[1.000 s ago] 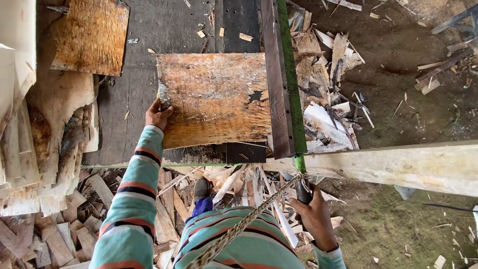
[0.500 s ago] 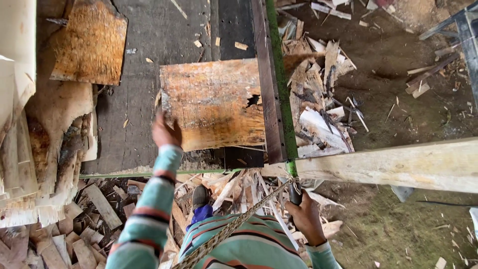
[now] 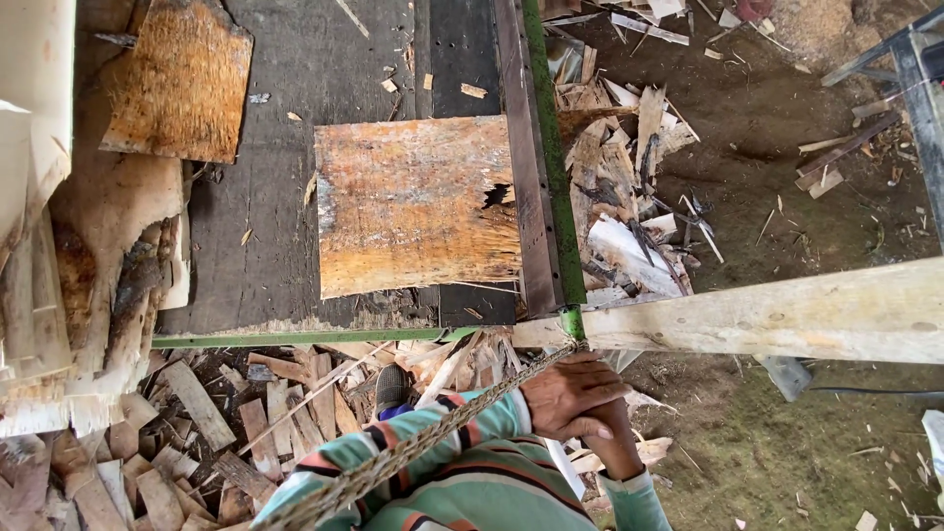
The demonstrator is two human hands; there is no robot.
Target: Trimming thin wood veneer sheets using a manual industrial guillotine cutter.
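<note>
a thick braided rope (image 3: 413, 447) is seen running taut from the bottom left of the view up to the near right corner of the dark wooden platform (image 3: 265, 246), where a green metal frame corner (image 3: 570, 320) meets a pale wooden beam (image 3: 787, 315). the left hand (image 3: 570, 393) is closed around the rope just below that corner. the right hand (image 3: 615, 438) is pressed beneath and against the left; what it grips cannot be told. both arms are clothed in striped sleeves (image 3: 462, 472). a rectangular orange-brown veneer sheet (image 3: 418, 206) with a dark hole is laid flat against the platform's right edge, well apart from the hands. a second rough veneer sheet (image 3: 177, 84) is lying at the far left corner. wood offcuts (image 3: 197, 433) are heaped below the near edge.
</note>
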